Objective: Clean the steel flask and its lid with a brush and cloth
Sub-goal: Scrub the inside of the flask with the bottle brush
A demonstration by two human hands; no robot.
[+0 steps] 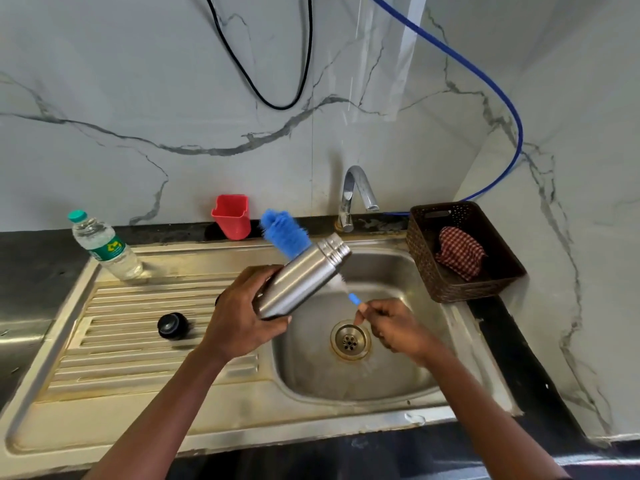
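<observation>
My left hand grips the base of the steel flask, which is tilted over the sink with its open mouth toward the tap. My right hand pinches the handle end of a bottle brush. The blue bristle head of the brush sticks out behind the flask, on its far side; the middle of the handle is blurred and partly hidden. The black flask lid sits on the ribbed drainboard to the left. A red checked cloth lies in the brown basket.
The steel sink basin has a drain at its middle and a tap behind. A brown basket stands on the right rim. A red cup and a water bottle stand at the back left.
</observation>
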